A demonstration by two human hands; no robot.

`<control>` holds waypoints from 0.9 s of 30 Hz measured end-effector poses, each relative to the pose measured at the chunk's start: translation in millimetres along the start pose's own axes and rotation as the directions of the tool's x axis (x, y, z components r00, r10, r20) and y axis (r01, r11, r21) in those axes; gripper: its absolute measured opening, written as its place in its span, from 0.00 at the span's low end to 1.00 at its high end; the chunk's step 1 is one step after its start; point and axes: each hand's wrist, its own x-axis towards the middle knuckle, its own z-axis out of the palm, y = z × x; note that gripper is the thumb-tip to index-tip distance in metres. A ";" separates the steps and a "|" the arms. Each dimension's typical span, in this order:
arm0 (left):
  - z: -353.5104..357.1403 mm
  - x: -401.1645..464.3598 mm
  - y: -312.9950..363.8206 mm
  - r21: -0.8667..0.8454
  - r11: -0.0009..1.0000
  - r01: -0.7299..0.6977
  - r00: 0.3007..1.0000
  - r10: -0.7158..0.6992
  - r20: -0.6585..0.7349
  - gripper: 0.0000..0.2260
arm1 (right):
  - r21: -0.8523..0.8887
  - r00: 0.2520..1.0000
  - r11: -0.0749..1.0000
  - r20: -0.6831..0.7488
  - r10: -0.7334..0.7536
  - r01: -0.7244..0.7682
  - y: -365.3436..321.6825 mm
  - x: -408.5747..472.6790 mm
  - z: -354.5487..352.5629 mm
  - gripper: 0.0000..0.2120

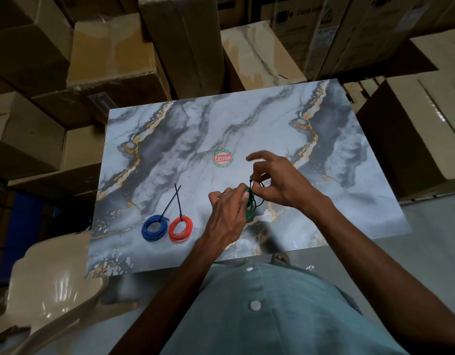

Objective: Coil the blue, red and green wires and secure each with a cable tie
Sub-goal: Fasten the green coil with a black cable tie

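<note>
Two of three coils look finished: the blue wire (154, 228) and red wire (180, 229) lie on the marbled surface (185, 129), well to the left of the left hand (227, 213), each cinched by a black cable tie. That hand grips the green wire (250, 201) coil just above the surface, while the right hand (277, 183) pinches a cable tie (251, 184) at it; tightening this last tie appears to be what remains
</note>
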 end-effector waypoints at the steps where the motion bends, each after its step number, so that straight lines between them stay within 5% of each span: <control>1: -0.5 0.4 -0.6 0.024 1.000 -0.010 1.000 0.010 0.005 0.11 | 0.009 1.000 1.000 0.018 0.006 -0.006 -0.1 1.0 -0.7 0.06; 14: -0.8 2.3 0.7 0.013 1.000 0.019 1.000 -0.019 -0.002 0.11 | 0.034 0.981 0.999 -0.192 0.040 -0.035 -3.2 -11.3 28.1 0.06; 19: 0.1 3.3 -4.4 -0.004 0.999 0.048 0.999 -0.048 -0.010 0.11 | 0.344 0.957 0.913 -0.106 0.272 -0.221 0.1 -10.9 20.3 0.07; 27: -3.2 5.2 -4.9 0.040 0.998 0.045 0.999 -0.044 -0.030 0.11 | 0.636 0.945 0.729 -0.001 0.327 -0.251 9.9 -11.2 8.5 0.07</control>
